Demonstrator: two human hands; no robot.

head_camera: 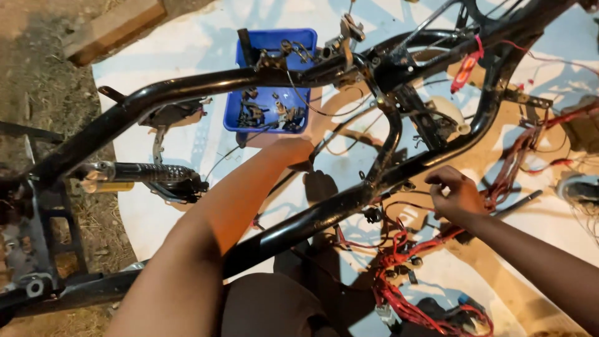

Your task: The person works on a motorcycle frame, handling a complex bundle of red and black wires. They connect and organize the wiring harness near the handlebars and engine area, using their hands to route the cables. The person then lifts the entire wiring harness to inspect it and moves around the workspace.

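Observation:
A black tubular motorbike frame (187,84) lies across a white sheet (187,47) on the ground. My left arm reaches over the lower tube toward a blue tray (277,39) of small metal parts. My left hand (293,150) is bent down just before the tray, its fingers hidden. My right hand (455,190) sits beside the lower frame tube with its fingers curled shut, right above a bundle of red wiring (399,293). I cannot see anything in its grip.
A black sprung part with a yellow end (150,175) hangs at the frame's left. A wooden plank (115,28) lies on the dirt at top left. A white plastic bottle (452,112) and more red wires (518,156) lie at right.

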